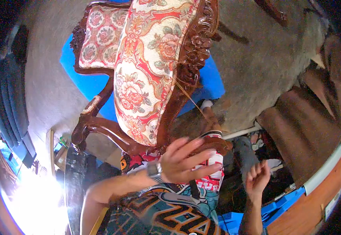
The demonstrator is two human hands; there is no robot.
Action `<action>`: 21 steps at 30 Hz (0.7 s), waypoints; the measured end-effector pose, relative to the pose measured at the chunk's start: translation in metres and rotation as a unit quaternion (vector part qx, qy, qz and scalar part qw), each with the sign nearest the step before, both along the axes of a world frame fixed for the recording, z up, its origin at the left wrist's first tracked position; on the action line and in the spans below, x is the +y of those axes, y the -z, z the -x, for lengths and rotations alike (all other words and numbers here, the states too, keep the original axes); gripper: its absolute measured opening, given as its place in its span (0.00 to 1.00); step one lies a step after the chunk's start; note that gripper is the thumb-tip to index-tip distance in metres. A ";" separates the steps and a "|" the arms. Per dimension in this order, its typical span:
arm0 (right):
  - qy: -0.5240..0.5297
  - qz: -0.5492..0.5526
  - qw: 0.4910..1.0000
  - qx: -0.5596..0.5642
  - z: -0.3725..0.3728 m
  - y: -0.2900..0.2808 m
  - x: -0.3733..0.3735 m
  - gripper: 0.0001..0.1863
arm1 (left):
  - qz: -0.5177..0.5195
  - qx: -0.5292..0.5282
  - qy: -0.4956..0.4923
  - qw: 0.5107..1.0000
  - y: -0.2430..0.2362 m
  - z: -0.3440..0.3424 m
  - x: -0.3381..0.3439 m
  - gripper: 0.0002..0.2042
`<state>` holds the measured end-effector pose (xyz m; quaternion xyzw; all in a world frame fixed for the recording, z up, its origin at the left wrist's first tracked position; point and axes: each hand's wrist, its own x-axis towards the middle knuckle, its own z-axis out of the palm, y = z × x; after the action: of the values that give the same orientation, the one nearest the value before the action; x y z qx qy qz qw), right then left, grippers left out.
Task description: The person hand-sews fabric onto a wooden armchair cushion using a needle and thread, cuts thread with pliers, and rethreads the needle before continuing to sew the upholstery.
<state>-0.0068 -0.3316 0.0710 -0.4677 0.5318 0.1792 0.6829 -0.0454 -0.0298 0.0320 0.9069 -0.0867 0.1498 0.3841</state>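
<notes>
A carved, dark-wood armchair [166, 113] with red and cream floral upholstery stands before me, its lower end against my lap. My left hand [186, 162], with a watch [154, 171] on its wrist, hovers over my lap just below the upholstered panel. Its fingers are stretched out and apart, with nothing seen in them. Off to the right, my right hand [257, 178] is raised with its fingers curled in; what they hold, if anything, is too small to tell. A thin yellowish cord [188, 94] runs from the carved edge down toward my leg, where its end is lost.
Blue sheeting [209, 74] lies on the grey floor beneath the chair. At the right, brown cloth [295, 125] hangs over a light edge beside an orange-brown wooden board [311, 207]. Dark folded material [9, 98] is at the far left, above a glaring light.
</notes>
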 end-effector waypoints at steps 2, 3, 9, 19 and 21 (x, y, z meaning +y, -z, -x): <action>-0.104 0.129 0.982 0.090 0.049 0.005 -0.068 0.11 | -0.066 0.048 0.122 0.989 0.024 -0.043 0.002 0.15; -0.122 0.217 0.961 0.119 0.075 0.010 -0.097 0.11 | -0.120 0.095 0.248 0.957 0.037 -0.057 -0.001 0.15; -0.347 0.305 0.873 0.157 0.197 0.048 -0.211 0.12 | -0.135 0.380 -0.032 0.914 -0.013 -0.082 0.059 0.18; -0.344 0.189 0.911 0.129 0.138 0.056 -0.091 0.14 | -0.141 0.410 -0.139 0.890 0.004 -0.041 0.050 0.20; -0.306 0.195 0.931 0.030 0.142 0.063 -0.111 0.13 | -0.135 0.410 -0.128 0.893 0.009 -0.037 0.052 0.19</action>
<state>-0.1488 -0.4428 0.0084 -0.7264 0.4075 0.2864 0.4736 -0.0089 0.0222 0.0233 0.9342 0.1755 -0.2004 0.2372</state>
